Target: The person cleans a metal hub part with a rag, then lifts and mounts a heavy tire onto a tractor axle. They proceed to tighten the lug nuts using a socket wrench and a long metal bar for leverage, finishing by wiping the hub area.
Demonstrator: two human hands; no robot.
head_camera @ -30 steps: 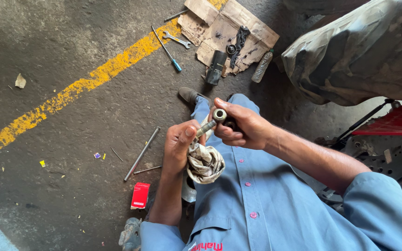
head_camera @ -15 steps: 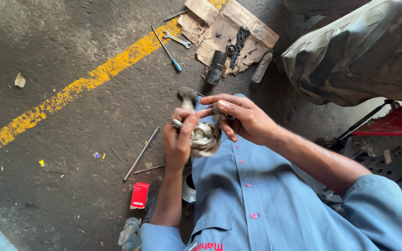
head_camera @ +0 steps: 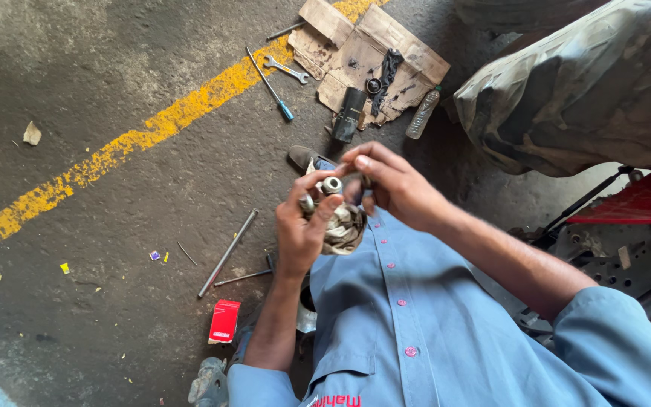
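Metal fitting (head_camera: 331, 185) now upright in left hand (head_camera: 304, 226) grip; right hand (head_camera: 393, 188) fingertips pinching.

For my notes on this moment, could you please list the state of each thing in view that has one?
Left hand: closed around the metal part and rag.
Right hand: fingertips at the part's top end.
Metal part: held up, open end toward the camera.
Rag: bunched under the part.
Screwdriver: lying on the floor.
Wrench: lying flat.
Cardboard: flattened, dirty.
Red box: lying flat.

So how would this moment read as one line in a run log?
left hand: holds small metal part and rag | right hand: fingers on part | floor: rod, red box, screwdriver
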